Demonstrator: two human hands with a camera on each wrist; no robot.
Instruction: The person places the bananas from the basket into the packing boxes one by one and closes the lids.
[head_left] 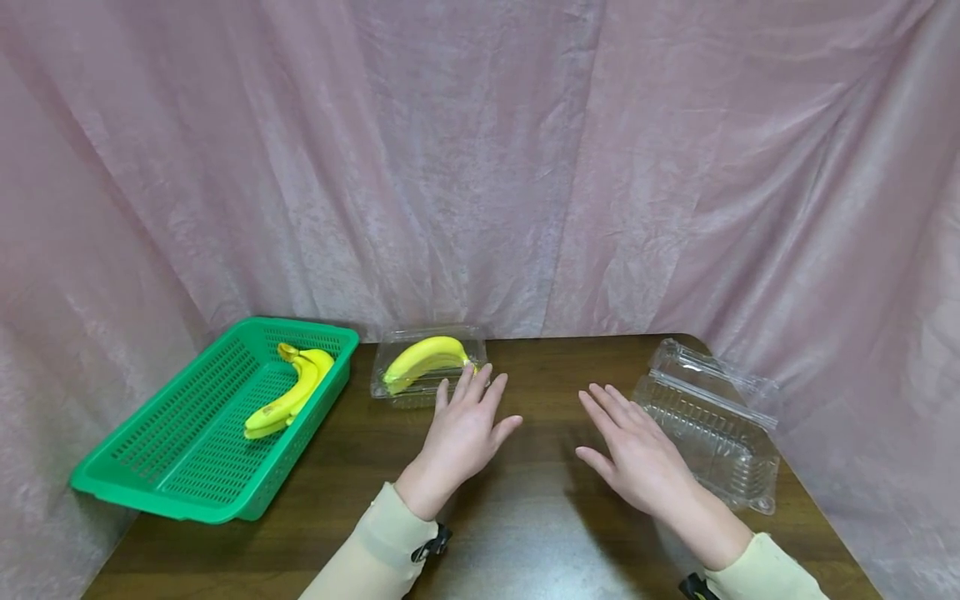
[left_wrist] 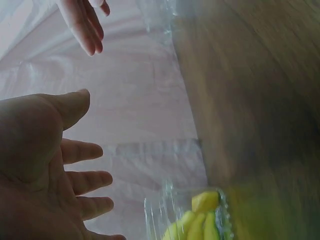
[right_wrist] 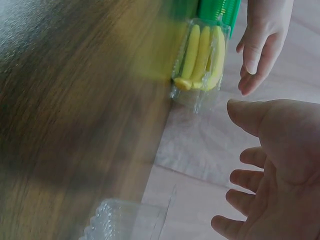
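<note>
My left hand (head_left: 461,429) is held above the table with its fingers spread and nothing in it. Just beyond its fingertips sits a clear plastic clamshell box (head_left: 430,400) with a bunch of yellow bananas (head_left: 423,357) inside; the left wrist view shows the same bananas (left_wrist: 202,225) at its lower edge. My right hand (head_left: 637,454), fingers straight and palm bare, hovers to the left of another clear clamshell box (head_left: 712,437), whose lid (head_left: 712,371) is raised at the back. In the right wrist view the filled box's bananas (right_wrist: 205,55) appear as several side by side.
A green plastic basket (head_left: 202,450) stands at the left of the table, with another bunch of bananas (head_left: 292,396) by its right wall. The brown wooden table (head_left: 540,533) runs back to a pink curtain (head_left: 480,167) hanging behind it.
</note>
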